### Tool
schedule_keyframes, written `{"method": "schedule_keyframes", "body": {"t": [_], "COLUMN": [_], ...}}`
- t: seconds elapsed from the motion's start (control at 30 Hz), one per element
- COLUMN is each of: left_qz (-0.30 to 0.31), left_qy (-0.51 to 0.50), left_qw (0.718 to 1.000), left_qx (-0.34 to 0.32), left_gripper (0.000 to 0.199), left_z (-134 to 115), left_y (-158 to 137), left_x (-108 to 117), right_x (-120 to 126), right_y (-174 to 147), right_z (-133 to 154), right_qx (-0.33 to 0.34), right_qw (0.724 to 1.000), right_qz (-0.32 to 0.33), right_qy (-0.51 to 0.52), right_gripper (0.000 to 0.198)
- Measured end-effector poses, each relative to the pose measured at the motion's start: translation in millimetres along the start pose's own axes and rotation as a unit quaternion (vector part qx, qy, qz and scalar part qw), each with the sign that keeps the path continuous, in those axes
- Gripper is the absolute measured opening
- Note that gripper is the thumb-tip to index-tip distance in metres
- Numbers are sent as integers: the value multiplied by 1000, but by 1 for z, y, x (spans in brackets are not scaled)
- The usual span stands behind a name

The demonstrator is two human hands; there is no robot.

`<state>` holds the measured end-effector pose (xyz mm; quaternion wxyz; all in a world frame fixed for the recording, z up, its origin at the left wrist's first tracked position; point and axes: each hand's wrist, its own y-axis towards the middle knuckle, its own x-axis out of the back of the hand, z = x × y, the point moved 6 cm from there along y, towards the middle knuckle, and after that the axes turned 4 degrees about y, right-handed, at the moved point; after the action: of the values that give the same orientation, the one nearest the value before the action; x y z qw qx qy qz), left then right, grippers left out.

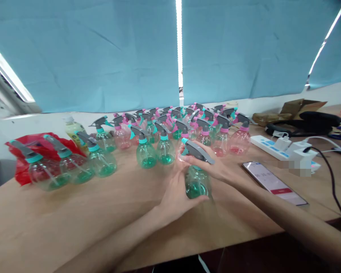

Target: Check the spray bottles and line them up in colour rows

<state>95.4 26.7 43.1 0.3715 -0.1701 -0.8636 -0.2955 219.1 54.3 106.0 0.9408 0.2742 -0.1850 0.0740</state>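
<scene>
Between my hands a green spray bottle (197, 182) with a grey and teal trigger head stands near the front of the table. My left hand (177, 193) is wrapped round the left side of its body, thumb across the front. At the neck, my right hand (208, 159) grips just under the trigger head; some of its fingers are hidden behind it. Two more green spray bottles (146, 153) stand just left of my hands. Behind them is a dense group of pink and green spray bottles (184, 127).
Three green spray bottles (102, 163) stand at the left before a red plastic bag (19, 163) and a drink bottle (74, 129). To the right lie a phone (274, 184), a white power strip (269, 148) with chargers and cables, black headphones (319, 119) and a cardboard box (301, 108).
</scene>
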Motion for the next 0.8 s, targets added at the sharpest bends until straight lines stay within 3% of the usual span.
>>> {"method": "schedule_keyframes", "body": {"t": [0.13,0.27,0.43,0.57,0.67,0.73,0.8], "left_qz": [14,18,83,102,116,117,120], "left_qy": [10,23,105,159,168,164,164], "left_qw": [1000,999,990,981,978,979,979], "left_qx": [10,41,37,39,34,32,33], "left_gripper": [97,104,96,83,84,85,85], "left_z": [8,23,51,68,67,64,63], "left_y": [6,2,-10,-19,-23,-24,-23], "left_x": [0,3,15,23,21,19,18], "right_x": [-5,-15,-24,-26,-24,-24,-23], "right_y": [7,14,26,34,36,36,38], "right_z": [-6,-5,3,14,26,29,32], "right_qx": [-17,-31,16,24,2,-21,-3], "right_qw": [996,990,993,993,996,997,999], "right_qz": [-32,-10,24,36,37,57,44], "right_qy": [79,137,114,111,82,39,32], "right_gripper": [36,30,14,8,4,11,17]}}
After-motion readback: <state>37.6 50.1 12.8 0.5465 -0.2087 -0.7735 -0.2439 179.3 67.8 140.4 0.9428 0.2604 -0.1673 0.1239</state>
